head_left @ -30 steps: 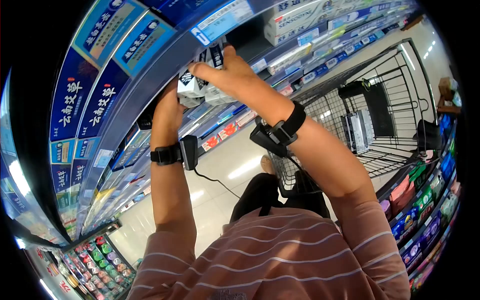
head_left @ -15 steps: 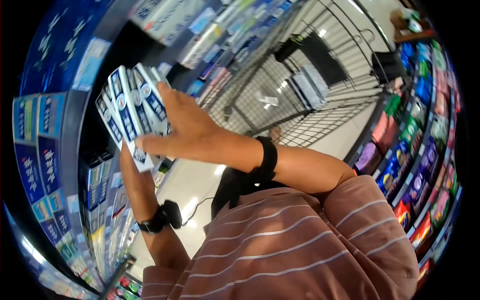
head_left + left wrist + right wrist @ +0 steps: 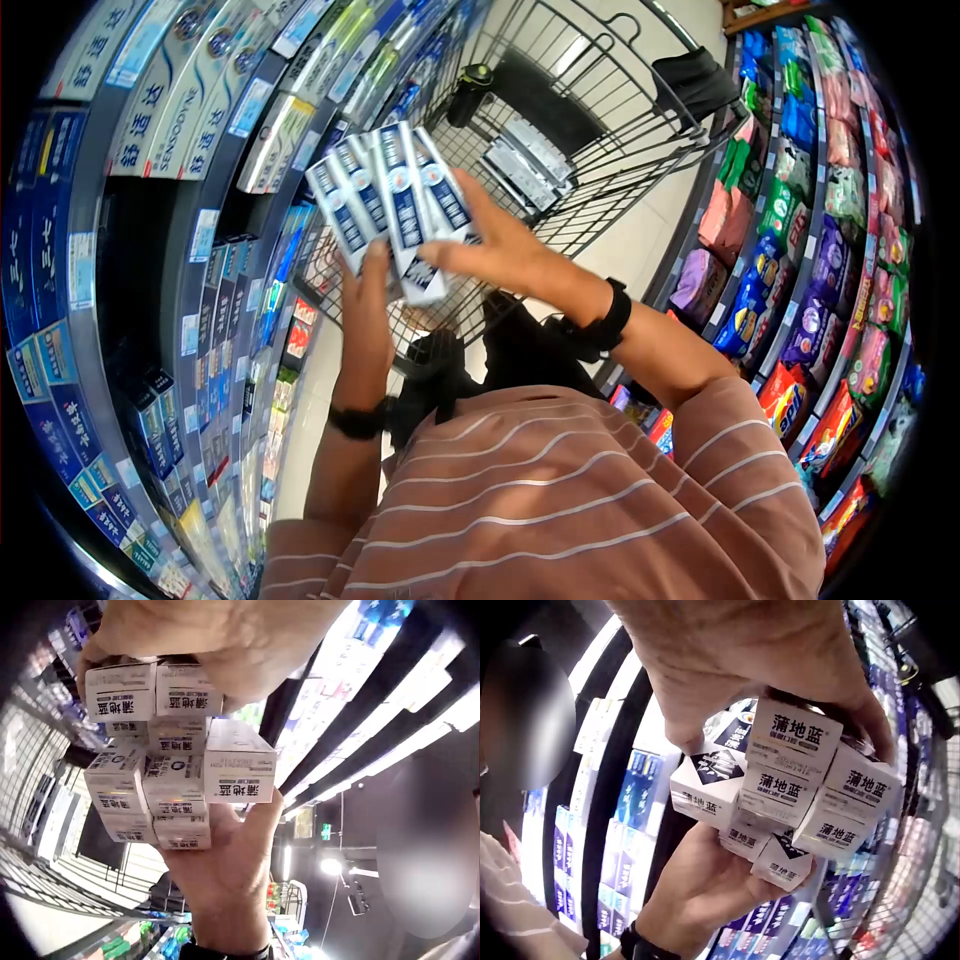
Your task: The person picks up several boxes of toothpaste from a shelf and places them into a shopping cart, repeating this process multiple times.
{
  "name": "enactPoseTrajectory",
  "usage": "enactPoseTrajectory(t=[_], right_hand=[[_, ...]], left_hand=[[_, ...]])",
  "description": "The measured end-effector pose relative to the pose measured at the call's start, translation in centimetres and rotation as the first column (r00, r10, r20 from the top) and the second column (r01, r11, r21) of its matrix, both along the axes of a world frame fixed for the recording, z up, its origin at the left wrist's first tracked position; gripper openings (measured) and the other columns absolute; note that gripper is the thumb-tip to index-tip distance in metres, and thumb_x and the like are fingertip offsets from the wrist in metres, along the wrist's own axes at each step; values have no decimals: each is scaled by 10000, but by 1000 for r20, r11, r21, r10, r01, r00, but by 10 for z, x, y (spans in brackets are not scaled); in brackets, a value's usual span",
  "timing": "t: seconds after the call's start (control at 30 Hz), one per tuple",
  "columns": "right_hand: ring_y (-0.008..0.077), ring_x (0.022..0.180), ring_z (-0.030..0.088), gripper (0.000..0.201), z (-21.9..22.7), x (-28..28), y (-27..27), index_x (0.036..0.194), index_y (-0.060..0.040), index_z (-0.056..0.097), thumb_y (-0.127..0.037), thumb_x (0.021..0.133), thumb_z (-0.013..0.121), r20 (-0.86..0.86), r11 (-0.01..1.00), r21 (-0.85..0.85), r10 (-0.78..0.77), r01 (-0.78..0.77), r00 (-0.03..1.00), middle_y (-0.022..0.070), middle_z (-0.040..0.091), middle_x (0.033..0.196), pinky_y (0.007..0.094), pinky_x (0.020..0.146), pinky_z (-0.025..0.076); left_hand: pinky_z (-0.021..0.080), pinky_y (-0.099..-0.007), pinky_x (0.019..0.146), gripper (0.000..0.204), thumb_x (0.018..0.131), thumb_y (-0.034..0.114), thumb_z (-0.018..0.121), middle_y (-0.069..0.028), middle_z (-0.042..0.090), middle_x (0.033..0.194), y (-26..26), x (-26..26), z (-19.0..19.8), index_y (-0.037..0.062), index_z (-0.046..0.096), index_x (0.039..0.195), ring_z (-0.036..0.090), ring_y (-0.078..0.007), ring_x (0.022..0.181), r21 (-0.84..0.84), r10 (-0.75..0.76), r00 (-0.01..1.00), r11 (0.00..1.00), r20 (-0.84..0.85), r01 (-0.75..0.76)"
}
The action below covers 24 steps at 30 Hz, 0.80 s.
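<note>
Several long white and dark-blue boxes (image 3: 402,200) are bunched between both hands, over the near side of the cart in the head view. My left hand (image 3: 367,320) grips the bunch from the left and below, thumb on a box face. From the right, my right hand (image 3: 515,260) holds the boxes with thumb and fingers spread around them. White box ends (image 3: 178,780) are stacked unevenly in the left wrist view. In the right wrist view, box ends (image 3: 784,791) lie between the right hand above and the left hand (image 3: 705,889) below.
A wire shopping cart (image 3: 610,205) stands ahead, holding white boxes (image 3: 527,165), a dark flat item and a black bottle (image 3: 468,95). Shelves of boxed goods (image 3: 190,110) line the left; shelves of colourful packets (image 3: 765,290) line the right.
The boxes and both hands have come away from the left shelf to the cart's near side. The view has turned right, and the box fronts now show fully.
</note>
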State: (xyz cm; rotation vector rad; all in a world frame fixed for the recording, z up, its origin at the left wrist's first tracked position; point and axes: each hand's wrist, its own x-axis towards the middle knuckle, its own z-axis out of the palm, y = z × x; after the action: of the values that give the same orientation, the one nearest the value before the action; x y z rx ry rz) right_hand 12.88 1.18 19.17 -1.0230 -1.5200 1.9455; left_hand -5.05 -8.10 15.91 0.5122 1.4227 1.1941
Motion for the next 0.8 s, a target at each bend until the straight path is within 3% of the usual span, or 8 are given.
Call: enactPoseTrajectory(t=[0.13, 0.37, 0.53, 0.63, 0.67, 0.7, 0.73, 0.8], right_hand=[[282, 1242, 497, 1003, -45, 56, 43, 1473, 122, 217, -404, 785, 724, 108, 992, -95, -71, 82, 992, 253, 509, 1320, 348, 1072, 385], [263, 1232, 505, 987, -116, 137, 109, 1453, 104, 284, -484, 785, 712, 306, 986, -124, -66, 108, 950, 223, 533, 1306, 342, 1071, 374], [270, 1202, 516, 1032, -148, 163, 147, 1458, 75, 300, -508, 730, 742, 442, 984, -166, 21, 59, 897, 212, 551, 1265, 339, 1052, 382], [268, 1208, 512, 1042, -170, 171, 162, 1467, 64, 294, -499, 721, 755, 471, 981, -189, 62, 32, 880, 204, 552, 1268, 342, 1057, 376], [269, 1208, 510, 1044, -174, 173, 167, 1470, 59, 292, -496, 719, 759, 489, 980, -196, 83, 17, 868, 201, 553, 1267, 344, 1059, 373], [270, 1209, 509, 1046, -176, 174, 170, 1473, 54, 291, -493, 716, 763, 507, 979, -203, 103, 3, 856, 198, 554, 1266, 346, 1062, 370], [341, 1220, 528, 1156, -178, 177, 174, 1479, 76, 268, -569, 651, 752, 510, 982, -185, 138, -49, 849, 284, 540, 1311, 371, 1063, 384], [332, 1232, 528, 1139, -182, 183, 178, 1495, 53, 254, -546, 663, 751, 600, 977, -182, 198, -108, 776, 283, 533, 1329, 363, 1066, 383]], left_hand=[[440, -338, 988, 513, 1025, 287, 518, -111, 569, 1288, 58, 57, -65, 4, 386, 1432, 560, -194, 1147, -5, -77, 963, 997, 257, 81], [349, -353, 1070, 529, 1035, 343, 495, -106, 537, 1349, 121, 142, -155, 18, 394, 1439, 478, -205, 1256, -25, -95, 909, 993, 407, 115], [389, -338, 1032, 530, 1031, 383, 502, -93, 544, 1345, 143, 175, -167, 57, 408, 1438, 505, -199, 1225, -122, -33, 907, 988, 420, 92], [399, -335, 1018, 540, 1030, 393, 502, -98, 544, 1345, 150, 186, -203, 65, 398, 1446, 512, -203, 1218, -39, -40, 871, 997, 489, 68], [359, -514, 1052, 652, 972, 564, 499, -82, 461, 1444, 149, 185, -211, 143, 400, 1460, 434, -256, 1331, -31, -135, 905, 986, 403, 162], [344, -526, 1061, 675, 965, 574, 506, -87, 450, 1452, 150, 187, -212, 144, 381, 1469, 429, -263, 1335, -64, -135, 920, 983, 368, 170], [329, -538, 1069, 698, 957, 584, 512, -93, 439, 1460, 151, 189, -213, 144, 362, 1478, 424, -271, 1339, -97, -135, 933, 980, 333, 176], [319, -538, 1073, 769, 936, 597, 542, -95, 430, 1467, 153, 195, -218, 154, 283, 1509, 429, -285, 1333, -152, -138, 949, 970, 283, 187]])
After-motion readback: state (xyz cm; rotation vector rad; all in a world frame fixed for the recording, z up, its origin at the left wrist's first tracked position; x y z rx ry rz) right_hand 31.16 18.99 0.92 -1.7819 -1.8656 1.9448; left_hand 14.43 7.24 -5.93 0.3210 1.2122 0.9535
